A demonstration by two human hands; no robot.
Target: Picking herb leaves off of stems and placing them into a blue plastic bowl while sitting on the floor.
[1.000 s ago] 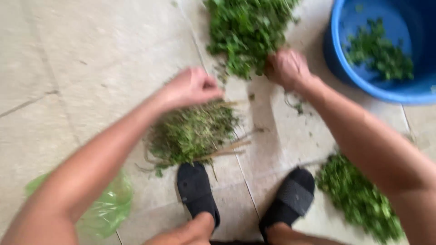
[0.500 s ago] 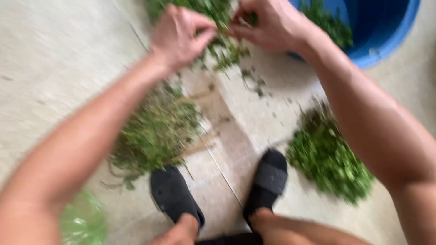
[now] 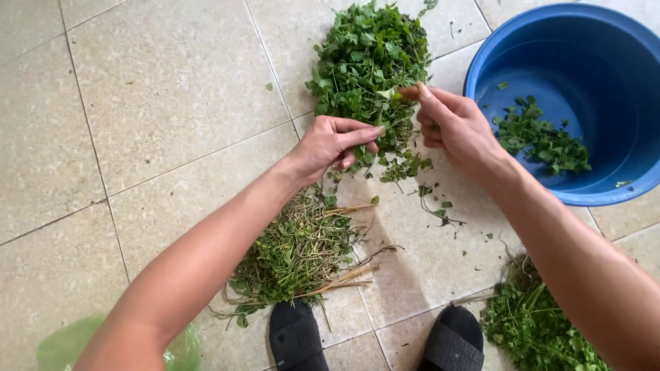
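On the pale tiled floor (image 3: 172, 103), crossed by thin grout lines, a person squats with two black sandals (image 3: 295, 338) planted at the near edge, toes only showing. A blue plastic tub (image 3: 622, 175) sits at the far right, partly cut off, with a scatter of picked leaves (image 3: 543, 141) in its bottom. A crumpled green plastic bag (image 3: 65, 347) is half hidden behind the left forearm, and a heap of greens (image 3: 533, 330) at the lower right runs out of view under the right arm. Between the feet and the hands lies a pile of stems and roots (image 3: 299, 254). The fresh herb pile (image 3: 368, 62) lies straight ahead; the left hand (image 3: 333, 145) curls closed around a sprig at its near edge, and the right hand (image 3: 457, 130), just beside, pinches a small leafy piece between thumb and fingertips.
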